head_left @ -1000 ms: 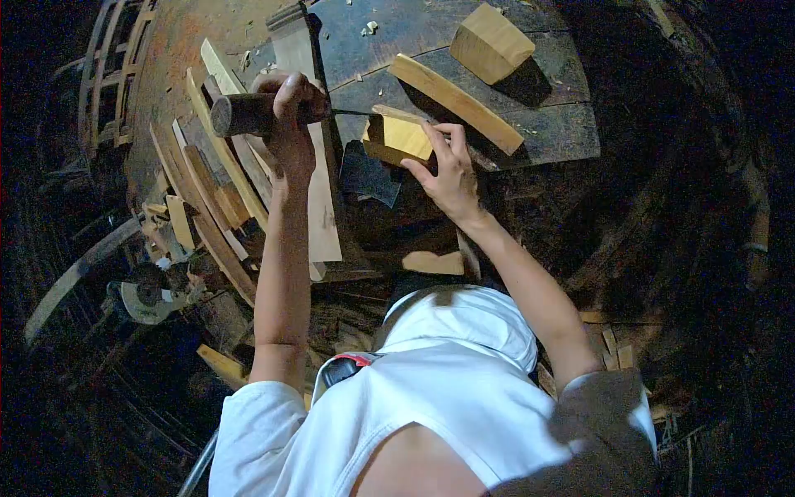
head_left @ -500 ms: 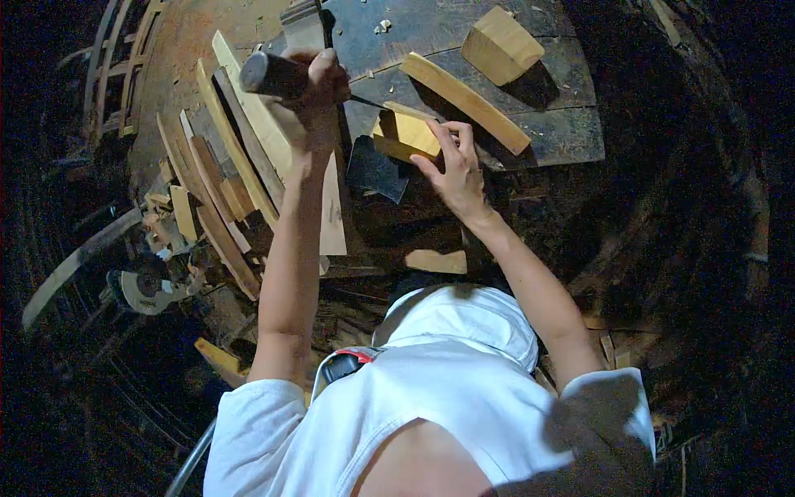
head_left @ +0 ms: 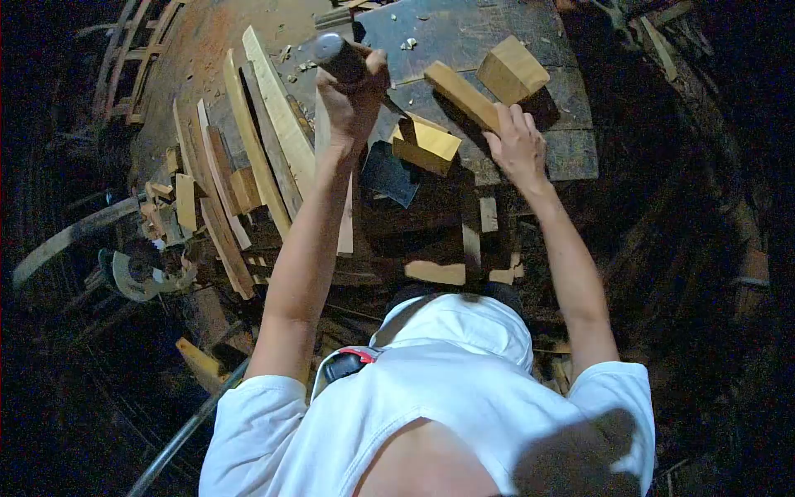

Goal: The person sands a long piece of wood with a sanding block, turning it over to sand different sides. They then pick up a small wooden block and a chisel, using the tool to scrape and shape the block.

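Note:
My left hand (head_left: 352, 103) is closed around a tool with a thick dark round-ended handle (head_left: 335, 51). A narrow dark blade (head_left: 395, 107) reaches down from that fist towards a small wooden block (head_left: 426, 149), its tip right at the block's upper side. My right hand (head_left: 520, 149) has its fingers closed over the near end of a curved wooden piece (head_left: 464, 95), which lies on the bench. Beside the small block, a dark flat square piece (head_left: 389, 174) sits at the bench's front edge.
Another wooden block (head_left: 513, 70) stands on the bench (head_left: 571, 153) beyond my right hand. Several long wooden strips (head_left: 252, 145) lean at the left. A grinder-like tool with a round guard (head_left: 137, 273) lies lower left. Wood chips (head_left: 408, 44) dot the bench top.
My right hand has let go of the small block and moved right onto the curved piece's end. My left hand still holds the dark-handled tool by the block. The whole view has shifted slightly.

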The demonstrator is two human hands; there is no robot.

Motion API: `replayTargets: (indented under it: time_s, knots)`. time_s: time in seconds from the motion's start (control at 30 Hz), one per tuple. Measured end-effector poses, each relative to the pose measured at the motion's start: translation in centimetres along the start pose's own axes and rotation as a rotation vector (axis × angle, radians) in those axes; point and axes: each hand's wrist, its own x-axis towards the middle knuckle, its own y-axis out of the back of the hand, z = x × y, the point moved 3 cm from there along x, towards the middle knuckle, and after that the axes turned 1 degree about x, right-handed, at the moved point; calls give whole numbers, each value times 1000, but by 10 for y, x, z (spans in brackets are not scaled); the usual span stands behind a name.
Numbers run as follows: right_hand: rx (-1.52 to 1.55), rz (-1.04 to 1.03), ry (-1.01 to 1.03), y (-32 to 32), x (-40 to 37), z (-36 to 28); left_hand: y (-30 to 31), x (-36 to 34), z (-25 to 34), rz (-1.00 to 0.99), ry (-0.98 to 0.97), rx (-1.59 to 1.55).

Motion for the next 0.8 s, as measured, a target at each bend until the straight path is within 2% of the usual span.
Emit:
replayTargets:
  time_s: [0.03, 0.1, 0.13, 0.17, 0.23, 0.27, 0.37, 0.43, 0.47, 0.5, 0.57, 0.6, 0.67, 0.7, 0.73, 0.77, 0.8]
  knots:
    - [-2, 7, 10, 3, 7, 0, 2, 1, -3, 5, -12, -2]
    - [142, 281, 172, 42, 23, -22, 6, -1, -7, 1, -9, 205]
    - [196, 303, 221, 73, 31, -41, 18, 2, -26, -82, 72, 63]
    - [250, 327, 266, 106, 40, -64, 16, 1, -29, -84, 76, 58]
    - [302, 554, 563, 152, 51, -102, 10, 2, -23, 9, -44, 206]
    - [294, 565, 567, 155, 53, -111, 6, 1, -26, 3, -57, 201]
    - [181, 410, 707, 154, 61, -141, 10, -5, -42, 66, -110, 190]
    - [107, 290, 795, 150, 66, -150, 20, -1, -66, -20, -335, 415]
    - [-37, 276, 781, 151, 71, -152, 14, -4, -41, 30, -279, 215]
    - [-40, 274, 781, 155, 71, -153, 14, -2, -43, 30, -278, 211]
    - [-21, 323, 836, 162, 69, -155, 14, 4, -52, -30, 27, 157]
    - [-2, 339, 858, 163, 66, -155, 16, -2, -51, -22, 38, 160]
    - [36, 389, 905, 165, 62, -154, 11, -10, -28, 107, -34, 199]
    - [50, 422, 929, 168, 61, -155, 13, -10, -30, 109, -40, 202]
    - [136, 336, 870, 142, 68, -148, 15, -11, -33, 116, -230, 259]
    - [132, 343, 866, 149, 65, -150, 12, -12, -28, 116, -418, 312]
    - [61, 276, 753, 156, 65, -150, 9, -10, -28, 111, -424, 305]
